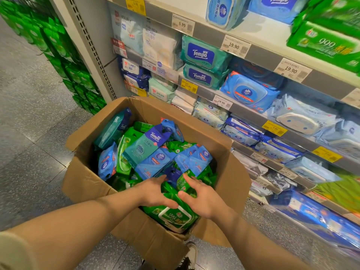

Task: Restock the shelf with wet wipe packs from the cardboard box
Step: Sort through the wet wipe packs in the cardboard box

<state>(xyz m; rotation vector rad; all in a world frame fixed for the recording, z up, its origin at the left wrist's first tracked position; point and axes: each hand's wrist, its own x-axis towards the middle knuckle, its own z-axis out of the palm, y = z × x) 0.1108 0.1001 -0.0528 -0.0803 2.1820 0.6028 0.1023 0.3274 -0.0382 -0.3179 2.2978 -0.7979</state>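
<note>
An open cardboard box (87,184) stands on the floor in front of the shelf (259,53), full of green, teal and blue wet wipe packs. My left hand (155,191) and my right hand (202,197) both reach into its near side, over a pile of green packs. A small green pack (184,184) stands between them; my right hand's fingers lie against it, and my left hand's fingertips dip among the packs beside it. A large green pack with a white lid (173,217) lies just below both hands. Neither hand plainly grips anything.
Shelf tiers on the right carry teal Tempo packs (202,53), blue packs (247,92) and green 999 packs (323,43), with price tags on the rails. A stack of green packages (64,55) stands at the left. A shoe (191,252) shows under the box. Grey floor lies to the left.
</note>
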